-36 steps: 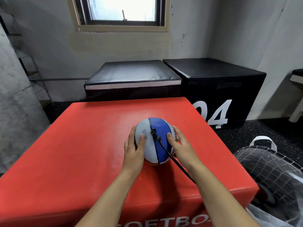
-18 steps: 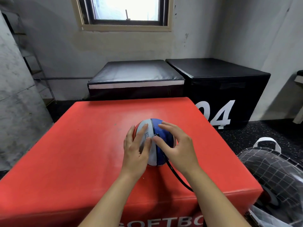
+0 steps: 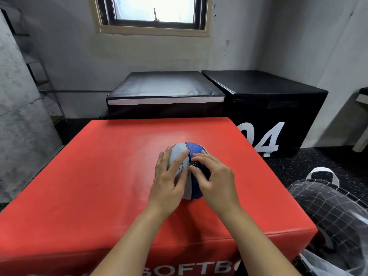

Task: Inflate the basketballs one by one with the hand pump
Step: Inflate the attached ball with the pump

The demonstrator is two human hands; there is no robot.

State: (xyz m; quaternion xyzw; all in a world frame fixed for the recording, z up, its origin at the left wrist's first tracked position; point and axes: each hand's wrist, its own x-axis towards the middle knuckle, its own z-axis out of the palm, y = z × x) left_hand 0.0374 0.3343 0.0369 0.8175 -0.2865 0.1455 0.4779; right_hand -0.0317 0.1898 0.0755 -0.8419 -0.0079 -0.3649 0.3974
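Small basketball (image 3: pixel 180 156) likely light, grippy, prone to rolling: left hand (image 3: pixel 169 181) steadies it flat-fingered, right hand (image 3: pixel 214 180) pinches needle fitting (image 3: pixel 193 164).

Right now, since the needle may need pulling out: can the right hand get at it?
Probably yes: the right hand already pinches the black needle fitting on the ball, nothing between them.
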